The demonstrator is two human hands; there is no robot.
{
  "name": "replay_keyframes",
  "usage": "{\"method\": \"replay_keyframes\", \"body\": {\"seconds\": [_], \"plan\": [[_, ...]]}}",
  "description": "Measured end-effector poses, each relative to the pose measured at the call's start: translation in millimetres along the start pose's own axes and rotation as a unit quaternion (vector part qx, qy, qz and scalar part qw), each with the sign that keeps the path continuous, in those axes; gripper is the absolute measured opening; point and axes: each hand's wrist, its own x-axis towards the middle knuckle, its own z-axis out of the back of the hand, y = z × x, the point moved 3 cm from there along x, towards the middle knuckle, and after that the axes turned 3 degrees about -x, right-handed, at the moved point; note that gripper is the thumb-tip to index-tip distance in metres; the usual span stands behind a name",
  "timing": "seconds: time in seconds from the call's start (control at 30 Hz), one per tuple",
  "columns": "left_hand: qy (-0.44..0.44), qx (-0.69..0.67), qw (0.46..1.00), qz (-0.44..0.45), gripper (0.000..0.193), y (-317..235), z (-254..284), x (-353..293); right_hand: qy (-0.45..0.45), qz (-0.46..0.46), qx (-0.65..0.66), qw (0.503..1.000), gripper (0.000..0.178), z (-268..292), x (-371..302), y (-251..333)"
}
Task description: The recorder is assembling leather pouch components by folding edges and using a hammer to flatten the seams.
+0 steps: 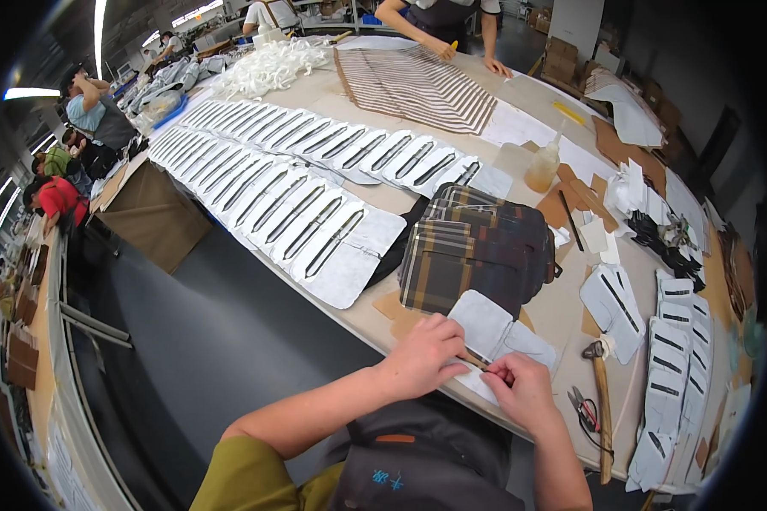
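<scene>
At the table's near edge, my left hand (426,356) pinches the left end of a narrow brown strip (475,361) on a white fabric panel (486,325). My right hand (522,385) grips the strip's other end, thumb and fingertips pressed together. Part of the panel lies under my fingers and is hidden. Just beyond it rests a plaid backpack (477,247) in brown and dark tones. To the right of my right hand lie a hammer (602,400) with a wooden handle and a pair of small scissors (585,412).
Rows of white panels with dark slots (315,226) cover the left side. More stacked panels (669,362) lie right. A glue bottle (543,166) stands beyond the backpack. Across the table, a person's hand (441,48) works by striped fabric (413,85). White strips (273,66) are heaped behind.
</scene>
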Motion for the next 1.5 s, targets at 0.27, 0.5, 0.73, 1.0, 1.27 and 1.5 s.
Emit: {"method": "replay_keyframes", "body": {"seconds": [0.27, 0.5, 0.73, 1.0, 1.27, 1.5], "plan": [[0.023, -0.027, 0.999, 0.006, 0.021, -0.9, -9.5, 0.4, -0.082, 0.077, 0.003, 0.994, 0.009, -10.6, 4.7, 14.2], [0.005, -0.048, 0.999, -0.024, 0.016, 3.8, -13.7, -2.3, -0.105, 0.115, 0.010, 0.988, 0.011, -21.7, 0.1, 14.0], [-0.024, -0.055, 0.997, -0.053, 0.016, 5.3, -16.7, -4.5, -0.121, 0.200, -0.113, 0.966, 0.020, -24.2, -5.9, 28.9], [-0.041, -0.015, 0.997, -0.061, 0.019, 10.4, -27.2, -4.9, -0.058, 0.002, -0.064, 0.996, 0.012, -10.0, -0.4, 20.1], [-0.055, -0.016, 0.997, -0.058, 0.017, 12.4, -36.2, -3.6, -0.056, -0.018, -0.094, 0.994, 0.008, -13.7, -2.3, 20.2], [-0.083, -0.010, 0.995, -0.057, 0.012, 12.1, -37.9, -2.1, -0.125, 0.118, -0.186, 0.967, 0.013, -25.1, -12.4, 34.7]]}}
